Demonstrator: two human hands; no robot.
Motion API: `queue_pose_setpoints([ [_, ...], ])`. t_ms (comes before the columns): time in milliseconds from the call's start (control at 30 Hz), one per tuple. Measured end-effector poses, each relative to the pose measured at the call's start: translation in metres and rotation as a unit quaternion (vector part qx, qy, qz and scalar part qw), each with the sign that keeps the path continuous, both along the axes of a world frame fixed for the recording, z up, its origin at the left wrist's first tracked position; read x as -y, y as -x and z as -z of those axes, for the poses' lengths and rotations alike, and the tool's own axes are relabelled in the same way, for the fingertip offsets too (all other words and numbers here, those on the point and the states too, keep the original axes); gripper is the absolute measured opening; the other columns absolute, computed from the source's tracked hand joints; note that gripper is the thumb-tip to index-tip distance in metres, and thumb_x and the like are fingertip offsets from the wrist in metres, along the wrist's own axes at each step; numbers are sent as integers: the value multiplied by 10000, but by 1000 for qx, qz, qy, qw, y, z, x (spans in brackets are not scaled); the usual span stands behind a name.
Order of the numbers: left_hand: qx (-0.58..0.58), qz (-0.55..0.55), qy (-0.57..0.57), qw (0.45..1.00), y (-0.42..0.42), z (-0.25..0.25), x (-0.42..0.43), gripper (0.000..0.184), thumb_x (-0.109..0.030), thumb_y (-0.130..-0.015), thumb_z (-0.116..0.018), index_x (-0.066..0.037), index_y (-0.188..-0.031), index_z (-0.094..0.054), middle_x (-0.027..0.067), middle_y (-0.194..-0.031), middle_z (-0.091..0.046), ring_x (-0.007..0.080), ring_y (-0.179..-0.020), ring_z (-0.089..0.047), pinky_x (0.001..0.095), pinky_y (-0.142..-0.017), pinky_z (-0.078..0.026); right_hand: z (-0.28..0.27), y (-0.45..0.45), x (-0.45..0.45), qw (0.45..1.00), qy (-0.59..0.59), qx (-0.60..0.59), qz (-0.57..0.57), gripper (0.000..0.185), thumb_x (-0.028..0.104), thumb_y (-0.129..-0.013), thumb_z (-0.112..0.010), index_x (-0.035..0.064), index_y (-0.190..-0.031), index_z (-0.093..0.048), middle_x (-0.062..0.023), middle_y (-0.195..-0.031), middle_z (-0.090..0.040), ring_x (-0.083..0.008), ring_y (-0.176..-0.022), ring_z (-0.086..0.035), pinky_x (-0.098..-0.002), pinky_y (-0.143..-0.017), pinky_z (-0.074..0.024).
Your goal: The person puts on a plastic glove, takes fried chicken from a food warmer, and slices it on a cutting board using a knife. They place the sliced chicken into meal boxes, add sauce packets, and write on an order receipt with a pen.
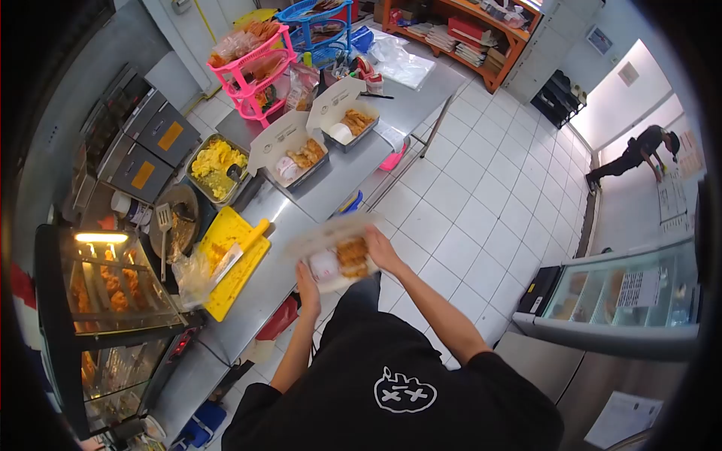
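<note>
Between my two hands is an open paper takeaway box point(310, 238), blurred a little by motion, just off the table edge in front of my body. It holds a white wrapped round portion point(324, 264) and golden fried chicken pieces point(352, 257). My left hand point(307, 290) grips the near left side of the box. On its right side, my right hand point(382, 249) is closed around the edge. Two similar open boxes, a nearer box point(268, 143) and a farther box point(329, 105), stand on the steel table with chicken and white portions inside.
On the steel table point(280, 214) lie a yellow cutting board point(248, 255) with a knife and a tray of yellow food point(218, 167). A lit glass display warmer point(113, 316) stands left. Pink stacked baskets point(252, 83) are at the back. A person point(639, 150) leans at the far right wall.
</note>
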State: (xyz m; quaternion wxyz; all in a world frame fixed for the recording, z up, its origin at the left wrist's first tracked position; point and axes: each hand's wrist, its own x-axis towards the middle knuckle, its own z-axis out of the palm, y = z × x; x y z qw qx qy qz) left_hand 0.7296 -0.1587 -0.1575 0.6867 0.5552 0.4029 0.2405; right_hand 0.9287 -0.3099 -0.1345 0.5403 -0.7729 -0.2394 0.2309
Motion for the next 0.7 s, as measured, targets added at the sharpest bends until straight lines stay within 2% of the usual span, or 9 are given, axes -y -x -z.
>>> queue_pose_setpoints([
  [100,16,-91,-12,996,-65,17,-44,648,-438,-1112,-343,50,-1539,-343,194,-1583,-388,274,-1458,-373,353,-1199,-284,-17,-75,-73,995,52,-64,-59,535,411,-1088,-352,4,-1395,-514,-220,-1312,-620,-351,-1252,-577,-396,-1085,-417],
  [200,-6,-157,-47,986,-109,36,-104,650,-443,-1112,-334,59,-1524,-367,196,-1553,-425,278,-1427,-413,354,-1184,-308,-13,-126,-108,997,22,12,-73,495,376,-1079,-388,9,-1383,-520,-216,-1290,-632,-341,-1225,-592,-399,-1062,-431],
  [233,-29,-176,-59,982,-111,64,-117,654,-448,-1113,-327,60,-1522,-371,196,-1535,-446,283,-1406,-436,360,-1174,-323,-18,-143,-105,995,25,-5,-95,457,348,-1070,-416,15,-1355,-546,-204,-1257,-646,-325,-1187,-608,-396,-1036,-447],
  [300,-98,-184,-185,961,-121,51,-125,637,-435,-1112,-340,66,-1500,-405,193,-1512,-467,282,-1367,-468,375,-1155,-347,-40,-182,-96,990,36,-36,-133,381,290,-1053,-472,28,-1299,-598,-180,-1190,-673,-293,-1112,-640,-390,-984,-480],
  [367,-125,-223,-193,947,-131,51,-125,612,-400,-1111,-358,69,-1502,-399,212,-1512,-460,297,-1359,-469,376,-1148,-350,-18,-237,-77,992,47,65,-93,285,211,-1007,-544,36,-1206,-648,-185,-1082,-692,-294,-955,-667,-392,-856,-514],
  [467,-209,-295,-219,906,-144,7,-102,521,-331,-1104,-395,62,-1437,-472,219,-1386,-527,313,-1273,-512,392,-1100,-383,8,-314,-46,988,71,140,-11,163,106,-953,-591,48,-1048,-710,-149,-932,-697,-283,-863,-674,-396,-779,-530],
  [567,-312,-375,-233,842,-140,-1,-76,407,-283,-1094,-421,48,-1263,-584,217,-1213,-556,321,-1161,-528,413,-1051,-396,-5,-386,-50,976,61,205,-40,196,83,-932,-565,52,-1054,-716,-168,-916,-678,-334,-865,-654,-421,-787,-522],
  [600,-257,-466,-318,785,-163,-18,-60,292,-227,-1076,-459,11,-1041,-624,140,-987,-559,242,-928,-550,372,-874,-460,-5,-409,-55,967,57,240,-65,211,84,-927,-562,59,-1065,-720,-177,-910,-670,-347,-866,-645,-433,-798,-516],
  [700,-166,-366,-142,905,-204,-63,-7,253,-197,-1062,-475,-12,-959,-613,62,-852,-551,149,-761,-510,302,-706,-446,-19,-458,-83,945,86,262,-175,240,108,-887,-601,111,-1089,-731,-159,-943,-632,-340,-933,-601,-447,-860,-478],
])
